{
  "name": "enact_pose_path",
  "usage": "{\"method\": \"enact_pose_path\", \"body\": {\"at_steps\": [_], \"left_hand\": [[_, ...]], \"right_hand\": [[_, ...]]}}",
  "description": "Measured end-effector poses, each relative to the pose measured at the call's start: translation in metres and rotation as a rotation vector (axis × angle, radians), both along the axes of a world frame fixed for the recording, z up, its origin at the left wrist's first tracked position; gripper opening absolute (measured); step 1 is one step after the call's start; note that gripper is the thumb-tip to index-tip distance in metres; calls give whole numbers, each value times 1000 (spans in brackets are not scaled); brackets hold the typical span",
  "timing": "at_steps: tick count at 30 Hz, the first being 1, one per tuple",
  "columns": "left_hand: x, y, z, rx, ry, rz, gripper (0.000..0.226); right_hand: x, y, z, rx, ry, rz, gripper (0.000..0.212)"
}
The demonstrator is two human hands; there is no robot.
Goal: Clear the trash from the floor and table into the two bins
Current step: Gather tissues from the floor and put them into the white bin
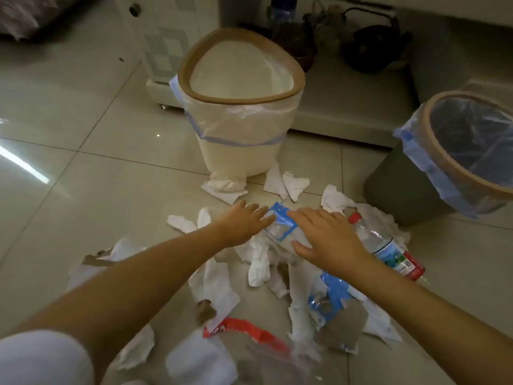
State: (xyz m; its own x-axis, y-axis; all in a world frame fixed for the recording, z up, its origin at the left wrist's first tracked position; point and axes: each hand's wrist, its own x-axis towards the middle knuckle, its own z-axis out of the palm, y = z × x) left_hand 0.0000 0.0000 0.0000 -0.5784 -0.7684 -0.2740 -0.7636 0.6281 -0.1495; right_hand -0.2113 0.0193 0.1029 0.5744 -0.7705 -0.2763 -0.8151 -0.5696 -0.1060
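Where crinkled wrapper (280, 223) lies, spread hands (283, 232)

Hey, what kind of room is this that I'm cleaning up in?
Probably a room in a home. It has a glossy tiled floor, a white cabinet on small wheels, a dark kettle on a low shelf, and two lined household bins: cream bin, grey bin.

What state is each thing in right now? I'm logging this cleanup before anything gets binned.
Cream bin: upright, lined, looks empty.
Grey bin: upright, blue liner, contents unclear.
Clear wrapper with blue strip: on the floor pile, between both hands.
Left hand: open, fingers at the wrapper.
Right hand: open, flat over the wrapper.
Plastic bottle: lying on its side, red cap on.
Tissues: crumpled, scattered on floor.
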Motion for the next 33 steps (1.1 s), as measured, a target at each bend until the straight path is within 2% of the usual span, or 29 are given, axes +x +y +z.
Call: {"method": "enact_pose_path", "body": {"at_steps": [1,8,11,14,16,21,23,28,33], "left_hand": [[-3,-2,-4,12,-51,-20,68],[-21,-5,-28,40,-22,-10,63],[-18,-8,-30,-63,45,-11,55],[-4,-14,-23,-179,147,-110,43],[12,-18,-12,-246,222,-149,32],[61,-12,28,-450,412,-187,22],[82,-5,41,-532,436,-229,20],[117,7,64,-596,436,-302,12],[128,17,82,-618,417,-352,11]], "right_hand": [[-2,1,0,8,16,-8,58],[-12,9,-6,9,-1,-102,57],[-9,12,-12,17,-1,-150,55],[-8,16,-24,-32,-36,-170,50],[-5,18,-31,-66,-67,-192,48],[13,17,-39,-108,-143,-206,50],[20,15,-42,-110,-159,-188,52],[36,14,-43,-110,-188,-147,64],[45,19,-60,32,-117,-128,79]]}}
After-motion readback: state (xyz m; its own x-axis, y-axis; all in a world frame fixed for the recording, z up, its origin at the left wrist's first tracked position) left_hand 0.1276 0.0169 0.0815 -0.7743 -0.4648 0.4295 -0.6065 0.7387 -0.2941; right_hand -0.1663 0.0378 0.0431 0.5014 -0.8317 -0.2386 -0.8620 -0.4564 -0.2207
